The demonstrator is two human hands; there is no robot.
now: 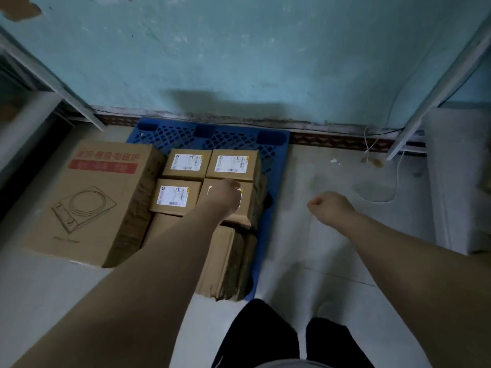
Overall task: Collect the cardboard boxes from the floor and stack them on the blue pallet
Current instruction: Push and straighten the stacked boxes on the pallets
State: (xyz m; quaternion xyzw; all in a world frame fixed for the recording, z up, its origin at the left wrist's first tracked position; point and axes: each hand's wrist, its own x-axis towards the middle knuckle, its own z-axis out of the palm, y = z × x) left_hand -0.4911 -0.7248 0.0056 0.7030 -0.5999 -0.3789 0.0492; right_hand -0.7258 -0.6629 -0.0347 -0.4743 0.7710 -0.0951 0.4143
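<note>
**Box Stack on Pallet: Count and Hand Position**

1. Inventory. We count one blue pallet (pixel 212 134), set on the floor (pixel 332 261) against the wall (pixel 239 62). We count one large box (pixel 87 203) printed with a line drawing of a cooktop, and four small boxes, each carrying a white label. We count two hands.

2. Small boxes. They form a two-by-two block: back left (pixel 187 163), back right (pixel 232 164), front left (pixel 175 196) and front right (pixel 247 211). All four sit edge to edge on a lower stack of brown cardboard (pixel 231 261). We cannot count the pieces in that stack.

3. Left hand (pixel 225 193). It is over the front right box, covering most of its label. We see only the back of the hand. The fingers are curled under it near the seam with the back right box. We cannot tell whether they grip the box or merely hover.

4. Right hand (pixel 325 204). It is balled into a fist and holds nothing. It is over bare floor, to the right of the pallet and well apart from every box.

5. Load. The pallet carries the lower stack and the four small boxes. Its rear lattice is uncovered. The large box stands against the left side of the stack. We cannot tell whether it rests on the pallet or the floor.
</note>
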